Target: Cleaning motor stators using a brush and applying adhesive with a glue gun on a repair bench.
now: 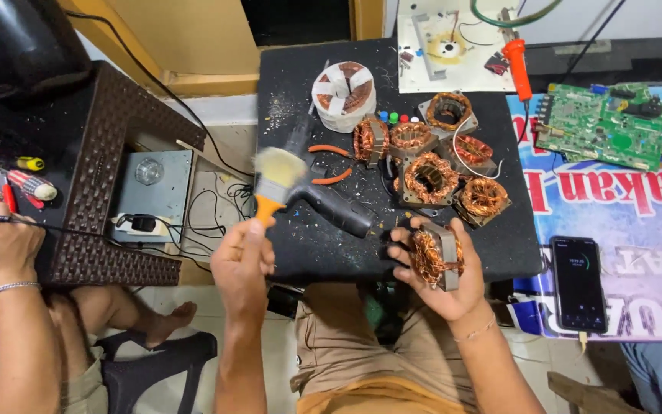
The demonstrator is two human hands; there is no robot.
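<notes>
My left hand (243, 264) grips the orange handle of a small paintbrush (276, 178), bristles up and blurred, over the near left edge of the black table (323, 245). My right hand (444, 287) holds a motor stator (434, 257) wound with copper wire, at the table's front edge above my lap. A black hand drill (331, 203) lies on the table between the two hands.
Several more copper-wound stators (430, 157) are heaped mid-table, with a white-taped coil (344, 93) and orange-handled pliers (329, 162) behind. A phone (578, 284) and a green circuit board (601, 123) lie to the right. Another person's hand (0, 244) holds a red tool at the left, over a brown stool (109, 222).
</notes>
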